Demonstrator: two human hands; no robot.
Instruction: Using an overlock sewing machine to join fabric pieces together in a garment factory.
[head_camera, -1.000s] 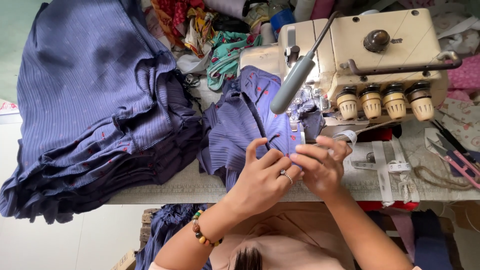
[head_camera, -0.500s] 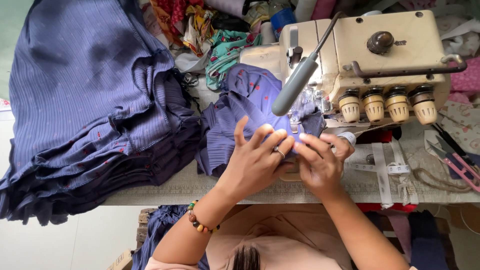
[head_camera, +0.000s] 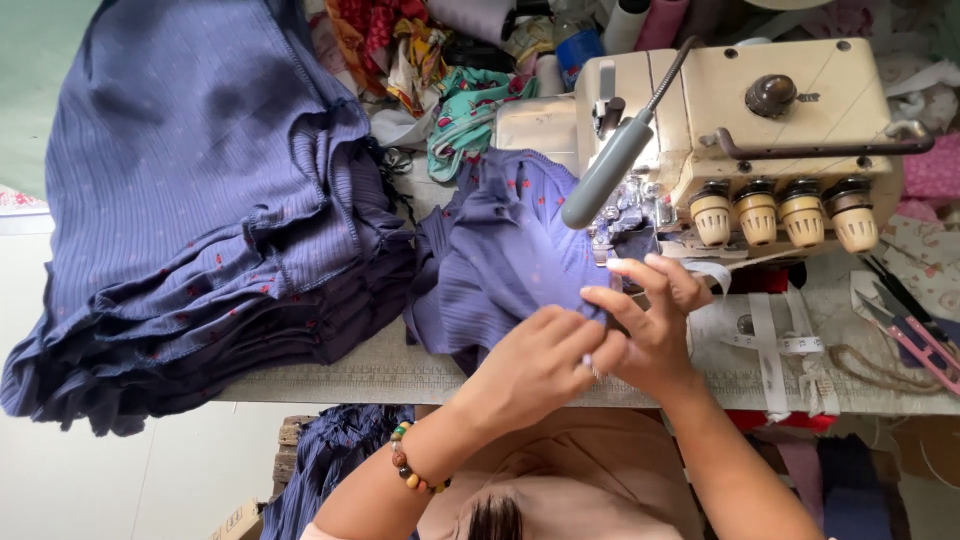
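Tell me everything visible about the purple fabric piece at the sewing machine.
The purple fabric piece is a thin, ribbed-looking cloth in blue-purple with small red dots. It lies bunched and folded on the table, one edge drawn toward the presser area of the cream sewing machine. The left hand presses on its near edge and the right hand pinches it beside the needle. A grey lamp head hangs above it.

Ribbed matt blue cloth (head_camera: 500, 260); smooth, glossy cream-painted metal sewing machine (head_camera: 790, 110); rough table (head_camera: 400, 370).
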